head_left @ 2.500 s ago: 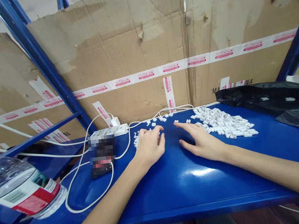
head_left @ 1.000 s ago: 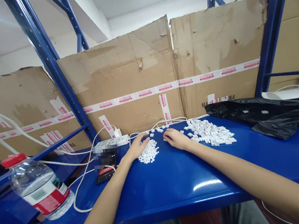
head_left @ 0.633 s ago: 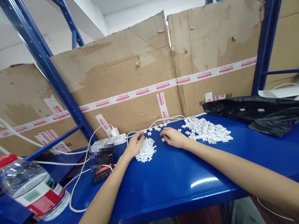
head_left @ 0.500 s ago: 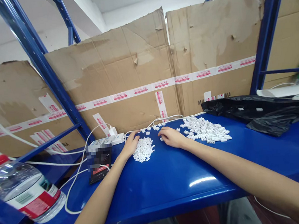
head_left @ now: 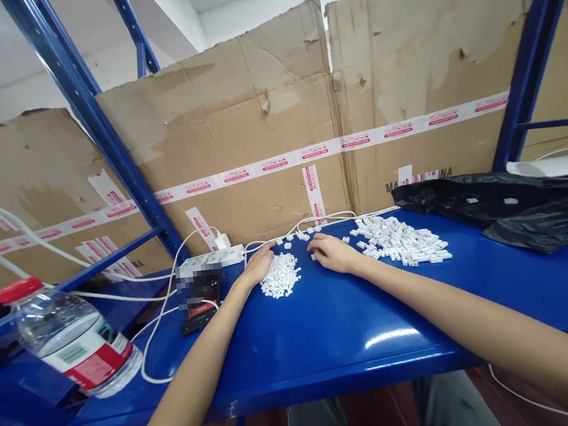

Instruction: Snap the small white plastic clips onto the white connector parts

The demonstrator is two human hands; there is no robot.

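I see two bare hands over a shiny blue table point(head_left: 296, 336), apart from each other. The left hand point(head_left: 259, 265) is bent at the far left edge of a pile of tiny white bits point(head_left: 280, 280). I can't tell if its fingers pinch anything. The right hand point(head_left: 335, 253) is curled, with its fingertips down near the table. A small white piece point(head_left: 313, 257) peeks out by those fingertips, but I can't tell if they grip it.

The tiny bits look hard, thin and knobbly, and they lie in a round heap between the hands. To the right of the right hand is a wider heap of chunky white blocks point(head_left: 402, 240). They look smooth and hard, with straight sides. A few loose blocks point(head_left: 288, 245) sit at the back, near a thin, bendy white cord point(head_left: 162, 381).

A crinkly black bag point(head_left: 519, 207) lies on the right, with two white pieces on it. On the left are a flat dark phone point(head_left: 207, 304), a long white plug strip point(head_left: 205, 259) and a see-through bottle point(head_left: 89, 349) with a red cap. Behind it all stands brown cardboard point(head_left: 234, 117), wrinkled and stained, with shiny red and white tape point(head_left: 274, 164) across it.
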